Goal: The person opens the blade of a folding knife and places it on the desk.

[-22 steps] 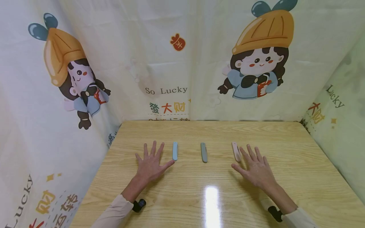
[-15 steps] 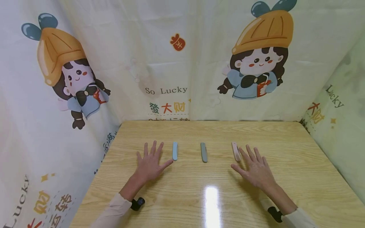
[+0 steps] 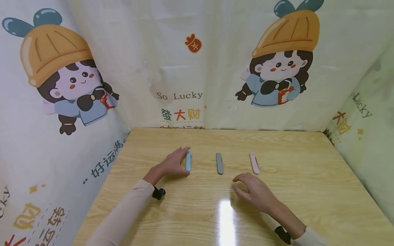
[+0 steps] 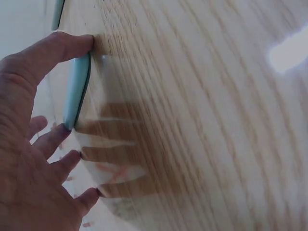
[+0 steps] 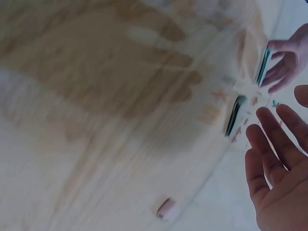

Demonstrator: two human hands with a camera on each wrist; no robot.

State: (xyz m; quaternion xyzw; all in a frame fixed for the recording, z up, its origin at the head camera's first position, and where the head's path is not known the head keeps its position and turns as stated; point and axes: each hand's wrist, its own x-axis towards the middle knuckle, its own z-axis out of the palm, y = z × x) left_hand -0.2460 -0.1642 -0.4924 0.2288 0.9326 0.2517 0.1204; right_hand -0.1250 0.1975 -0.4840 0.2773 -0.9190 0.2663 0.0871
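Observation:
Three slim handle-like pieces, which look like folded pocket knives, lie in a row on the wooden table [image 3: 307, 177]. At the left is the light blue folded knife [image 3: 188, 162], in the middle the grey-green one [image 3: 219, 164], to the right the pink one [image 3: 254, 163]. My left hand [image 3: 172, 165] spans the blue knife lengthwise. In the left wrist view its thumb [image 4: 72, 47] is at one end and its index fingertip at the other. My right hand [image 3: 257, 193] hovers with loosely bent fingers, nearer than the pink knife, holding nothing.
A cream cloth [image 3: 227, 68] with cartoon figures and lettering hangs behind the table and along both sides. Light glares off the near middle of the tabletop. A small black camera [image 3: 158, 193] sits at my left wrist, another [image 3: 282, 234] at the right.
My left hand, spread flat beside the blue knife before, has turned and brought thumb and fingers to its two ends. The right hand has drawn back and left from the pink knife, its fingers bending.

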